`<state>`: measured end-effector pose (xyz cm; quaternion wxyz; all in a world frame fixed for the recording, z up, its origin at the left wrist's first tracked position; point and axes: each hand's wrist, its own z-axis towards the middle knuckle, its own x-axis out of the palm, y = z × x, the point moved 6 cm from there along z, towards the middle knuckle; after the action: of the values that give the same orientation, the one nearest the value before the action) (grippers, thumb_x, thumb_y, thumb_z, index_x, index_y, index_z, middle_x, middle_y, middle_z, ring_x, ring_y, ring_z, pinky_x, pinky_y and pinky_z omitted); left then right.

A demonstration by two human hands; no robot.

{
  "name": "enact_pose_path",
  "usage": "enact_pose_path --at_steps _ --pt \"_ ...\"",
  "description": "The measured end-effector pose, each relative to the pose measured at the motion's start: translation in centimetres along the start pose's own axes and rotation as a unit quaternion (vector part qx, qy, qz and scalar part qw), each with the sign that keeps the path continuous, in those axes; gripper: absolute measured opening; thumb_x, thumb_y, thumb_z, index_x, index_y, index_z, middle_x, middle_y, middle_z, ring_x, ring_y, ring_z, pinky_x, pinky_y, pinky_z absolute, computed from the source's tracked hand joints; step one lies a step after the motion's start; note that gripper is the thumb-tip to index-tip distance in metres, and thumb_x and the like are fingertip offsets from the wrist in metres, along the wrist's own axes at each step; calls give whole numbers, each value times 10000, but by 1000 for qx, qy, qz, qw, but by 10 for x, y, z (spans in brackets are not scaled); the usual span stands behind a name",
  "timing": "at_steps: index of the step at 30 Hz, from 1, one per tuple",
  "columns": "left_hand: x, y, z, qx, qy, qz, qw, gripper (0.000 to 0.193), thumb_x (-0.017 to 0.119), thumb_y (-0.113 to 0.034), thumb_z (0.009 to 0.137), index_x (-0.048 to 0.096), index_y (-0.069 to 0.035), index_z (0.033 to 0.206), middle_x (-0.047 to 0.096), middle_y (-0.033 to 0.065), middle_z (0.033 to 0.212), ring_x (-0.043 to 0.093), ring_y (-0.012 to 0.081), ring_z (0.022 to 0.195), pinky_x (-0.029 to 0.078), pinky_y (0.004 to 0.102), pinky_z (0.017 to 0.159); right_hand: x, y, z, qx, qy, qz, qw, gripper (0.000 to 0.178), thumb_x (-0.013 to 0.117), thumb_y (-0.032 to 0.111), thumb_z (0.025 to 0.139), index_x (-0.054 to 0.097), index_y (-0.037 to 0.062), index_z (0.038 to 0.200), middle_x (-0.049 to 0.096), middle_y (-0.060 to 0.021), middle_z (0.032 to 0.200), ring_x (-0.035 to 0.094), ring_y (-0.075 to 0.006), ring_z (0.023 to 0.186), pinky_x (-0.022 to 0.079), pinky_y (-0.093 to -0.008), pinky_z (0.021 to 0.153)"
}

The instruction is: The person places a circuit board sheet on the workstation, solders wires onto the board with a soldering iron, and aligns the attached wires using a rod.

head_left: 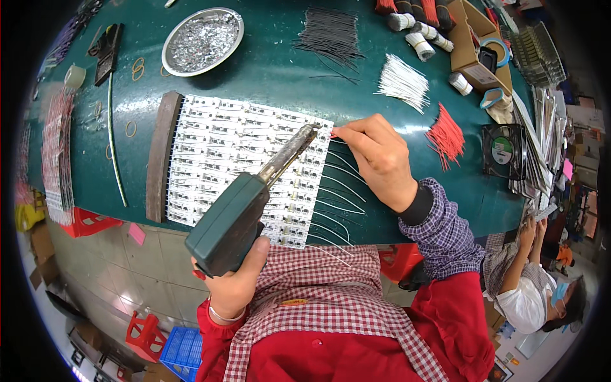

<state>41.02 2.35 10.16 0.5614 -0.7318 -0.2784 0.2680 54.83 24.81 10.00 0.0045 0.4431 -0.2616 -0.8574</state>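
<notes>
My left hand [234,286] is closed round the handle of a dark green soldering gun [226,219]. The gun's long metal barrel slants up and right across a panel of small white circuit boards [213,149], and its tip is near the panel's upper right corner. At that corner my right hand [380,162] pinches a short red wire [334,134], most of which the fingers hide. Several white wires [347,190] and thin black ones stick out from the panel's right edge. A brown bar [160,162] lies along its left edge.
Behind the panel stand a metal bowl of silvery scraps [203,43] and black wires [330,35]. White wires [403,83] and red wires [446,135] lie to the right, near a cardboard box [487,70] and a small fan [503,151]. Another person [531,286] works at far right.
</notes>
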Motion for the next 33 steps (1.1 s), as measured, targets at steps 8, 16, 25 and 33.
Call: enact_pose_path --at_steps 8,16,25,33 --pt "19 -2 9 44 -3 97 994 225 747 -14 741 690 36 952 695 99 820 652 155 665 511 270 609 3 -4 -4 -5 -3 6 1000 271 636 -77 675 673 11 928 630 -73 861 602 -241 765 520 -325 643" --pt "33 -15 19 154 39 153 975 188 738 -6 727 690 30 905 689 96 776 639 152 601 496 262 559 3 -6 -6 -13 14 6 1000 284 620 -76 659 652 -7 932 617 -85 880 596 -247 786 517 -328 642" --pt "38 -18 21 168 51 183 967 157 721 18 724 681 35 875 681 106 790 629 203 612 502 289 619 4 -5 -5 -9 27 -12 1000 256 622 -47 677 646 -5 929 612 -84 888 597 -242 811 524 -321 665" --pt "30 -9 15 122 36 166 978 217 723 6 733 688 45 944 686 124 821 656 203 659 516 294 608 4 -3 -4 -13 25 -14 1000 242 625 -26 690 648 -1 929 613 -81 895 598 -238 813 527 -318 671"
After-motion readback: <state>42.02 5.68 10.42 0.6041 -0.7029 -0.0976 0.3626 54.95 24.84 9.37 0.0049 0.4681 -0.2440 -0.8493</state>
